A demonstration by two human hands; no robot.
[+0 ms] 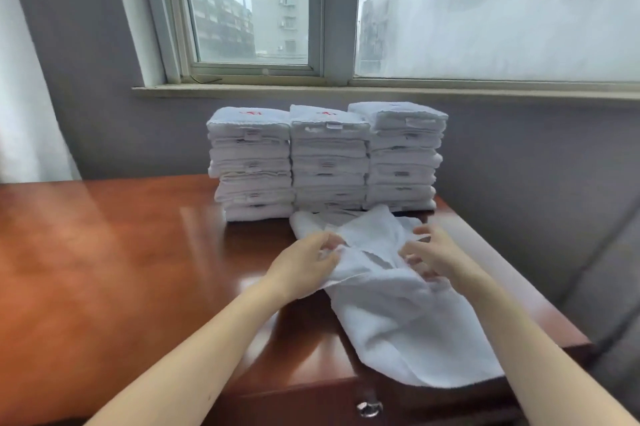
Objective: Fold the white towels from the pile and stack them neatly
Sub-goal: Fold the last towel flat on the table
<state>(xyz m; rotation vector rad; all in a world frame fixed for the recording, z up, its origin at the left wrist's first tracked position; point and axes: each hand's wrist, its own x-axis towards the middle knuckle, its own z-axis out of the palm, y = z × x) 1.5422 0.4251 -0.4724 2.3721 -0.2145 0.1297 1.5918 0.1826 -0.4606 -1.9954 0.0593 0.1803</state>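
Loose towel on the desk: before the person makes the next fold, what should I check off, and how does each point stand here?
1. Both hands on the cloth: ok. Left hand and right hand both grip the loose towel.
2. Towel spread flat: not ok; it is bunched and creased between the hands.
3. Towel fully on the desk: not ok; its near end hangs over the front edge.
4. Room for folding: ok; bare wood lies left of the towel.
5. Stacks steady: ok. Left stack, middle stack and right stack stand upright.
6. Towel clear of stacks: cannot tell; its far edge reaches the middle stack's base.
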